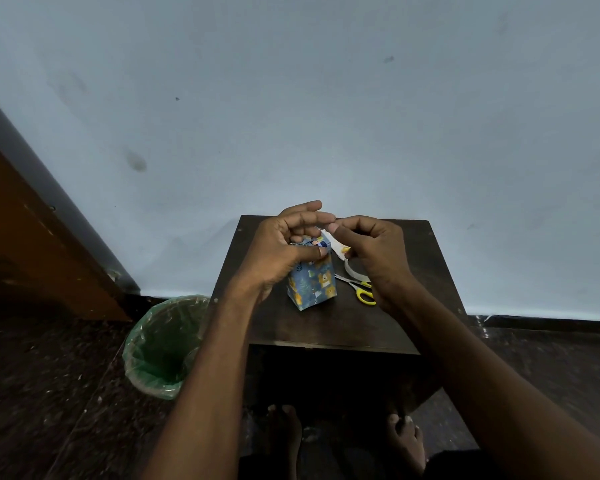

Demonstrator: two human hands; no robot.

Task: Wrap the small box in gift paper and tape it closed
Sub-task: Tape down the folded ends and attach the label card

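Observation:
A small box (313, 283) covered in blue gift paper with yellow animal prints stands upright on a dark wooden table (326, 327). My left hand (284, 247) grips its upper part, thumb pressed across the front near the top. My right hand (371, 244) is just right of the box top, fingers curled, fingertips meeting those of the left hand; whether it pinches tape cannot be made out. A white paper flap (336, 245) sticks out to the right of the box top. A roll of clear tape (353, 268) lies behind my right hand, partly hidden.
Yellow-handled scissors (359, 289) lie on the table right of the box. A bin with a green liner (163, 344) stands on the floor at the table's left. A pale blue wall rises behind; a wooden door (32, 237) is at the left. Bare feet show below the table.

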